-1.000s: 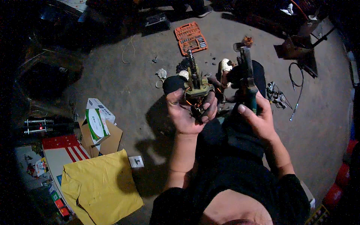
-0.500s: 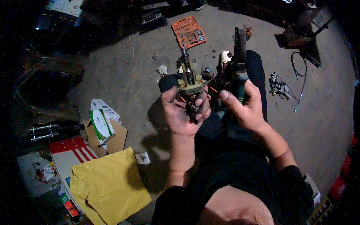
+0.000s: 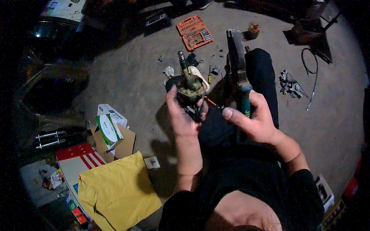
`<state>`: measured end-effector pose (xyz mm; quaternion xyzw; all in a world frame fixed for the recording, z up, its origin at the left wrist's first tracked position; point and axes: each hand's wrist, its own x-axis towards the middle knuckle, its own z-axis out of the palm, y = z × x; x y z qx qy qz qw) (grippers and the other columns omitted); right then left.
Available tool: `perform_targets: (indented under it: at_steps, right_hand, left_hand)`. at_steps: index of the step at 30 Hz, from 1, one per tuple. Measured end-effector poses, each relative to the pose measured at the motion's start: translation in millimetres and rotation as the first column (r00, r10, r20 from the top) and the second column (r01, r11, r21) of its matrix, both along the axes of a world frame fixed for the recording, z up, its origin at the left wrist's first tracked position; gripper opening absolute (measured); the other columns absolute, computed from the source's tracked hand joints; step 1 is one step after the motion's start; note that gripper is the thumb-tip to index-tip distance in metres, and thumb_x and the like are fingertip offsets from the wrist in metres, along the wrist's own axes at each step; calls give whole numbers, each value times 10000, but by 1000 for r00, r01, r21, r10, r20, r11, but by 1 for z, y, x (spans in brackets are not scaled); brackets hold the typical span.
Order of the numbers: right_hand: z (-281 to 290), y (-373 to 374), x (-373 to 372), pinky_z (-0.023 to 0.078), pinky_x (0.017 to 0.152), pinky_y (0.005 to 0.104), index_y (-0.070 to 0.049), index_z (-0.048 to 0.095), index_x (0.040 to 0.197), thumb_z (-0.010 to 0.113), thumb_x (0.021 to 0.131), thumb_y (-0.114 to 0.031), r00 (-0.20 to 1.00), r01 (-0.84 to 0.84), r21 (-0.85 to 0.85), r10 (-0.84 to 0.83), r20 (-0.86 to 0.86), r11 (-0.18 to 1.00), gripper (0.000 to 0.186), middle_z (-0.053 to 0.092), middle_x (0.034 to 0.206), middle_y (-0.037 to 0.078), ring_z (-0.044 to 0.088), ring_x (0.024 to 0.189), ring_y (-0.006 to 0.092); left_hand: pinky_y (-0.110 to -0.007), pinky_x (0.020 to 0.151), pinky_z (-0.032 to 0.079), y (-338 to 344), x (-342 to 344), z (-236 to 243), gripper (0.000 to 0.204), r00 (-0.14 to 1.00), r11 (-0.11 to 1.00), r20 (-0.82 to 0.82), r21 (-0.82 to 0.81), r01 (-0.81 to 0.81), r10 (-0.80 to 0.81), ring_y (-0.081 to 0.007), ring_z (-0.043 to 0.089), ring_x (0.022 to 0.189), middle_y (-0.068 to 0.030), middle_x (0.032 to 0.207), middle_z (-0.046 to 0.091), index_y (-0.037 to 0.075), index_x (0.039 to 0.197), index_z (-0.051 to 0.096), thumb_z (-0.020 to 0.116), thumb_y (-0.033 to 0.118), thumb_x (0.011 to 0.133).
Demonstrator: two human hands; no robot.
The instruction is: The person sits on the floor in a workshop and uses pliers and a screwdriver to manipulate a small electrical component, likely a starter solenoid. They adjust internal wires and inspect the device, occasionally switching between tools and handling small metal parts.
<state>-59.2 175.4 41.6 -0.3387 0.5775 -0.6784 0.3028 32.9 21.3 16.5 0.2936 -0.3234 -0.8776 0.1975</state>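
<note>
My left hand point(image 3: 179, 109) grips a grimy metal mechanism point(image 3: 192, 89) with a spring-wrapped shaft point(image 3: 182, 61) pointing up. My right hand point(image 3: 256, 119) is closed around the green handle of a large dark tool point(image 3: 235, 50), perhaps a hammer, its head raised beside the mechanism. A thin orange wire or rod point(image 3: 213, 102) runs from the mechanism toward my right thumb; whether the thumb touches it is unclear. My dark-clothed leg point(image 3: 260, 69) is beneath. A small yellow-handled screwdriver point(image 3: 209, 77) lies on the floor beyond my hands.
An open orange socket set point(image 3: 194, 31) lies ahead among small parts. A tangled metal assembly point(image 3: 290, 84) and black cable point(image 3: 314, 61) lie right. A dark bent metal object point(image 3: 308, 32) is beyond. Cardboard boxes point(image 3: 111, 131) and a yellow bag point(image 3: 119, 190) sit left and lower left.
The mechanism has tilted, its shaft moving leftward. The tool in my right hand has also shifted left, and the screwdriver on the floor has come into view.
</note>
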Motion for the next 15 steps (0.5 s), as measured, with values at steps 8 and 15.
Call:
perform_targets:
  at_steps: [8,15]
  right_hand:
    - [-13,-1,6,394,659,251,2,536,769,657,804,-186,963,-29,119,-4,269,992,227,479,802,30,463,723,101]
    - [-10,-4,6,370,609,240,-23,527,789,635,806,-159,918,21,125,-69,392,992,174,475,719,-17,437,667,75]
  left_hand:
    - [-210,303,272,7,2,0,554,974,985,-201,113,131,-106,-64,310,347,17,591,424,-24,1005,504,475,514,877]
    - [-177,335,289,16,-3,4,504,999,995,46,-102,-2,7,-44,354,381,36,582,443,35,860,531,517,539,844]
